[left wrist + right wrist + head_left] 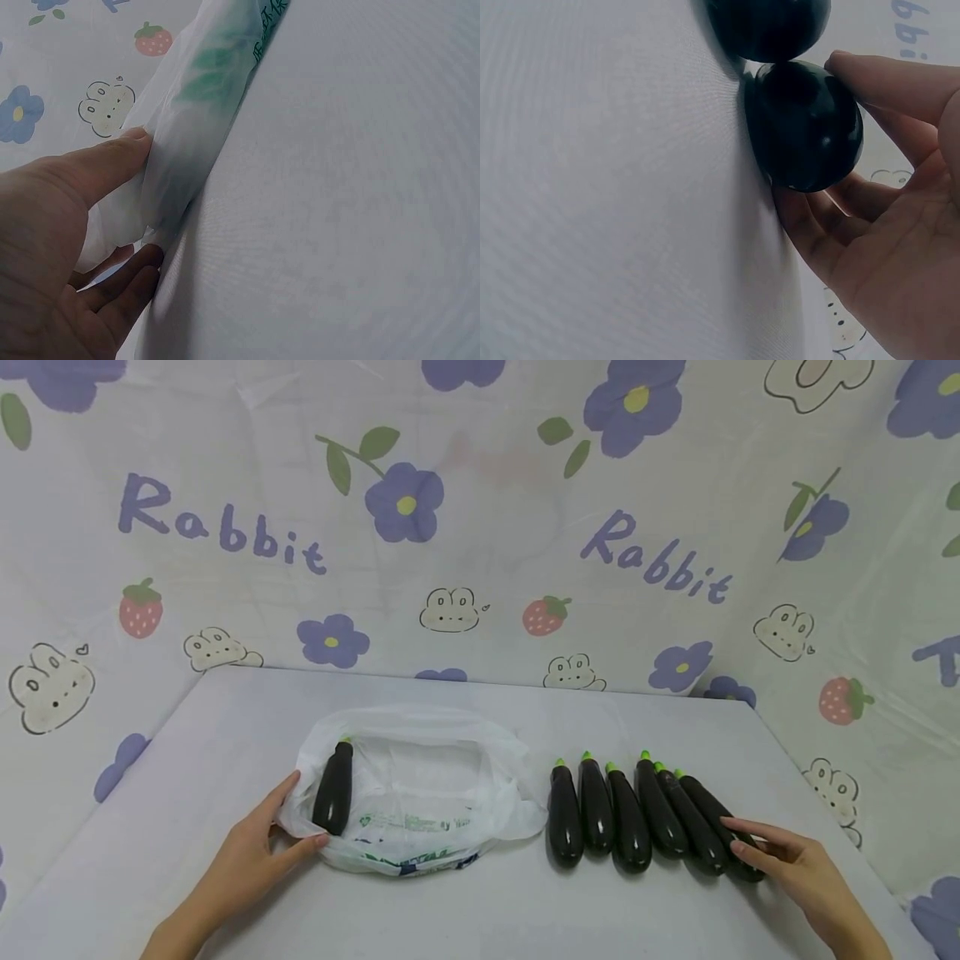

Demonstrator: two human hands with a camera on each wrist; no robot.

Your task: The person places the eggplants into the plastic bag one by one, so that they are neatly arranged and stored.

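A white translucent plastic bag lies spread open on the table with one dark eggplant inside its left end. My left hand holds the bag's left end, thumb at the near corner and fingers at the far side. In the left wrist view, the thumb touches the bag and the other fingers lie along its edge. To the right of the bag, several glossy black eggplants with green stems lie side by side. My right hand grips the rightmost eggplant, thumb on one side, fingers curled round the other.
A white-covered table carries everything. Behind it and along the sides hangs a pale cloth printed with purple flowers, rabbits and strawberries. The bag's right end lies close beside the leftmost eggplant of the row.
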